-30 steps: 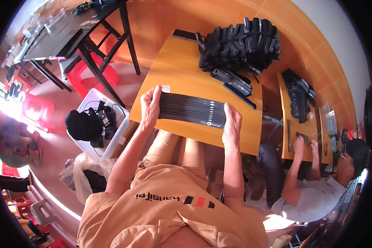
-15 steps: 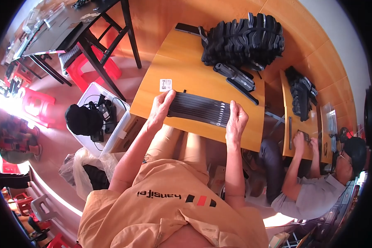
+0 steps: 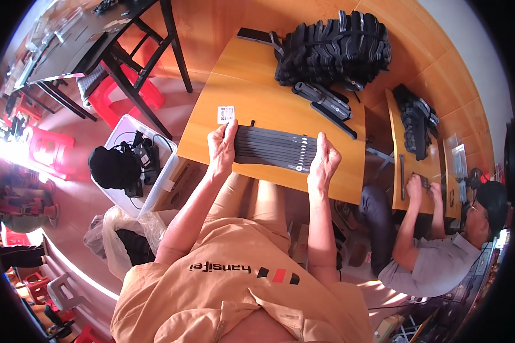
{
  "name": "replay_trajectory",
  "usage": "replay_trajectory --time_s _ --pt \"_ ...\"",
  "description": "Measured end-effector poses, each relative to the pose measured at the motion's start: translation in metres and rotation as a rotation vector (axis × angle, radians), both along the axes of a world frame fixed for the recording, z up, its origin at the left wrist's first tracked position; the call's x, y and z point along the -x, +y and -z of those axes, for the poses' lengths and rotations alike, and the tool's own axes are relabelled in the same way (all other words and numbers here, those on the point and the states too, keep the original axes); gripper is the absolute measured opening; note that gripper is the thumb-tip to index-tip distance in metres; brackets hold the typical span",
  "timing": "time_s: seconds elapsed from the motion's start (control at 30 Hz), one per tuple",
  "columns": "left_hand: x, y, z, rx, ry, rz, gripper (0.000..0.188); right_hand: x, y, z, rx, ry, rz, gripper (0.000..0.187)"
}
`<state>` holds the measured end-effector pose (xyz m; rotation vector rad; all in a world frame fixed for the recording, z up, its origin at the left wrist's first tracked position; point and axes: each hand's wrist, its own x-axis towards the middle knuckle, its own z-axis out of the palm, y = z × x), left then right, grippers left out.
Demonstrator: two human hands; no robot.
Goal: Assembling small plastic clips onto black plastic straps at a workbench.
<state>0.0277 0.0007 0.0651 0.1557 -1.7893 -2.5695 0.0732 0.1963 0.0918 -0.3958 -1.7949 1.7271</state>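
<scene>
Bundle of straps (image 3: 274, 147): dark grey to black, flat, laid edge to edge in parallel bands that run crosswise, with a column of small white marks near the right end and a pale print at the lower right corner. Held above the near part of the wooden tabletop (image 3: 252, 74), the bundle spans the space between the left grip (image 3: 222, 150) and the right grip (image 3: 324, 163), its two ends inside them. Both grips are closed on it, thumbs uppermost; the fingers underneath are partly hidden.
</scene>
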Motion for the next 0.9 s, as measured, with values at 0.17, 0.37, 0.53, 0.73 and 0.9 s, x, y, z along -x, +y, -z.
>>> replay_trajectory --time_s 0.17,0.37,0.53,0.73,0.9 --pt "0.003 0.002 0.007 -0.205 0.004 0.041 0.029 0.002 0.004 0.013 0.123 0.012 0.010 0.041" --pt "-0.001 0.004 -0.010 0.020 0.078 0.055 0.031 0.000 0.010 0.005 0.020 0.040 0.071 0.040" --pt "-0.008 0.005 -0.024 0.402 0.114 -0.109 0.030 -0.001 0.005 -0.003 -0.015 0.026 0.075 0.043" --pt "0.005 0.002 -0.001 0.334 0.129 -0.141 0.031 0.000 0.000 0.000 -0.026 0.013 0.064 0.042" --pt "0.004 0.001 -0.003 -0.044 -0.009 -0.057 0.031 0.009 0.002 0.016 0.088 0.034 0.051 0.046"
